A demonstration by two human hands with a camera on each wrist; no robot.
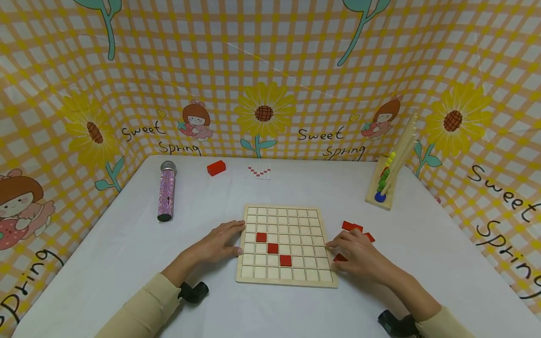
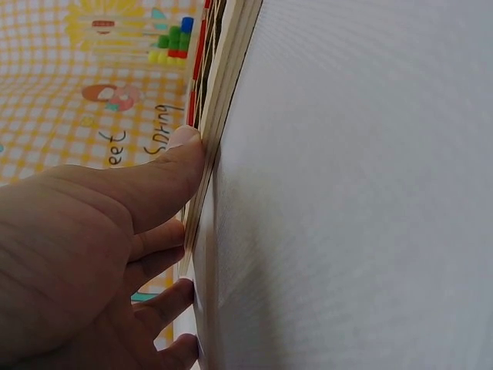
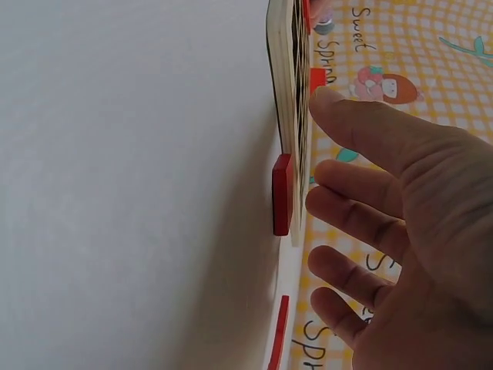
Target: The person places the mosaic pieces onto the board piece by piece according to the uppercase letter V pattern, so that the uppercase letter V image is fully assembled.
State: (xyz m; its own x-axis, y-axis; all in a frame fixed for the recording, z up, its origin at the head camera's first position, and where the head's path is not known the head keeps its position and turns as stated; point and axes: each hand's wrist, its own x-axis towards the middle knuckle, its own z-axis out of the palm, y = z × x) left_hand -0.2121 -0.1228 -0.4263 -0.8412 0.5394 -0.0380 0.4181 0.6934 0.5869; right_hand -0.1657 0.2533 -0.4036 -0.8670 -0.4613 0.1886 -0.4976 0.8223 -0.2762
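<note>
A square wooden grid board [image 1: 303,251] lies flat, with three red square tiles [image 1: 273,248] set in its cells along a diagonal. At the board's left edge my left hand [image 1: 217,242] rests its thumb and fingertips against the wooden side, as the left wrist view also shows. My right hand [image 1: 359,253] hovers by the right edge with fingers spread loosely and nothing held. A loose red tile [image 3: 283,194] sits beside the board below those fingers. Several more red tiles [image 1: 351,226] lie just beyond the right hand, partly hidden by it.
At the back are a glittery pink microphone [image 1: 166,193], a red block [image 1: 216,168] and a small card with a red V pattern [image 1: 258,172]. A wooden stand with coloured beads [image 1: 385,185] is at the back right. Patterned cloth walls [image 1: 270,56] surround the white table.
</note>
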